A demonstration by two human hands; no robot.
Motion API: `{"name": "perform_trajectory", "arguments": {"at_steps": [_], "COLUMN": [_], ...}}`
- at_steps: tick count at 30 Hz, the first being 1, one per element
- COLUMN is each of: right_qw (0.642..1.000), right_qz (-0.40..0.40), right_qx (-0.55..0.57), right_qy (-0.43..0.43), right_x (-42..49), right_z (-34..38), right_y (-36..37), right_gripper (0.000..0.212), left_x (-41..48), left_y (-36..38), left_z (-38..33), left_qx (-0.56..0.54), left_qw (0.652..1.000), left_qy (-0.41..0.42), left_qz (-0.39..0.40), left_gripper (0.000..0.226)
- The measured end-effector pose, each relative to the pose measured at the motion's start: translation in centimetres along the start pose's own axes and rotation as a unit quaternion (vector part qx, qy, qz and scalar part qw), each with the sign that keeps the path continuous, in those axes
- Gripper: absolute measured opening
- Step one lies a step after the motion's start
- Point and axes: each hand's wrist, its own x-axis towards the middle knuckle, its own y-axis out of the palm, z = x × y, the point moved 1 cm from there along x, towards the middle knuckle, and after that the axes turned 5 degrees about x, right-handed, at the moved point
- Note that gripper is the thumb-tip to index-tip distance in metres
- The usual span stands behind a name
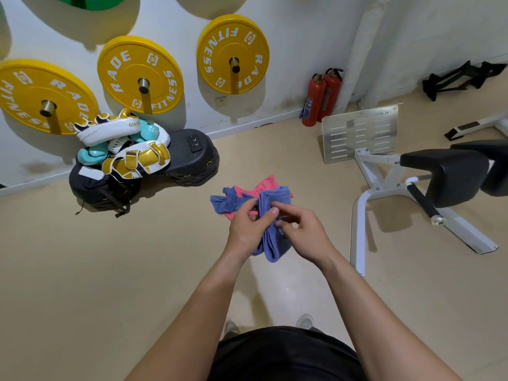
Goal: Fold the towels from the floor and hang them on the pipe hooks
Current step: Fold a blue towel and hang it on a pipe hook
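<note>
A blue towel (270, 243) hangs bunched in front of me, held up off the floor. My left hand (248, 228) grips its left side with thumb on top. My right hand (301, 232) pinches its right edge with the fingertips. On the floor beyond lie a second blue towel (224, 202) and a pink towel (264, 185), crumpled together. A white wrapped pipe (365, 50) runs up the wall at the back right; no hooks show on it.
Yellow weight plates (233, 53) hang on wall pegs. A pile of boxing pads on black step platforms (189, 158) sits at left. Two red fire extinguishers (320, 97) stand by the wall. A white-framed bench with black pads (445, 171) stands at right.
</note>
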Motion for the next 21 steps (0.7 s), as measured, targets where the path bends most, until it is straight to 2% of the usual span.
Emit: {"name": "perform_trajectory", "arguments": {"at_steps": [3, 7, 8, 10, 11, 12, 14, 16, 19, 21], "right_qw": [0.999, 0.987, 0.988, 0.992, 0.991, 0.991, 0.99, 0.989, 0.988, 0.991], "right_qz": [0.008, -0.153, -0.149, -0.061, -0.022, 0.002, 0.026, 0.037, 0.01, -0.037], "right_qx": [0.042, 0.028, 0.003, -0.026, -0.008, 0.024, 0.088, 0.119, 0.134, 0.1], "right_qy": [0.026, 0.027, 0.046, 0.108, 0.13, 0.13, 0.103, 0.075, 0.07, 0.076], "right_x": [0.3, 0.9, 1.0, 1.3, 1.4, 1.6, 2.3, 3.0, 4.7, 6.3], "right_z": [-0.1, -1.0, -1.6, -2.8, -3.3, -3.4, -3.4, -3.1, -3.0, -3.3], "right_y": [-1.4, -5.0, -6.1, -8.0, -8.8, -9.6, -11.2, -12.6, -14.3, -15.0], "right_gripper": [0.047, 0.034, 0.044, 0.084, 0.095, 0.092, 0.062, 0.042, 0.033, 0.029], "left_x": [1.1, 2.2, 2.4, 2.7, 2.8, 3.2, 4.0, 5.0, 6.6, 7.9], "left_y": [0.0, 0.5, 0.8, 1.4, 1.7, 2.0, 2.7, 3.9, 6.9, 9.1], "left_z": [0.0, -1.1, -1.7, -3.0, -3.5, -3.7, -3.7, -3.4, -3.1, -2.7], "left_qx": [0.018, 0.069, 0.069, 0.045, 0.024, -0.004, -0.054, -0.059, -0.021, 0.059], "left_qw": [1.0, 0.996, 0.996, 0.994, 0.994, 0.994, 0.993, 0.995, 0.999, 0.997], "left_qy": [0.0, 0.007, 0.013, 0.023, 0.027, 0.026, 0.008, 0.003, 0.009, 0.006], "left_qz": [0.021, 0.049, 0.063, 0.094, 0.104, 0.108, 0.105, 0.082, 0.031, -0.042], "left_gripper": [0.01, 0.013, 0.014, 0.012, 0.014, 0.018, 0.025, 0.024, 0.019, 0.012]}}
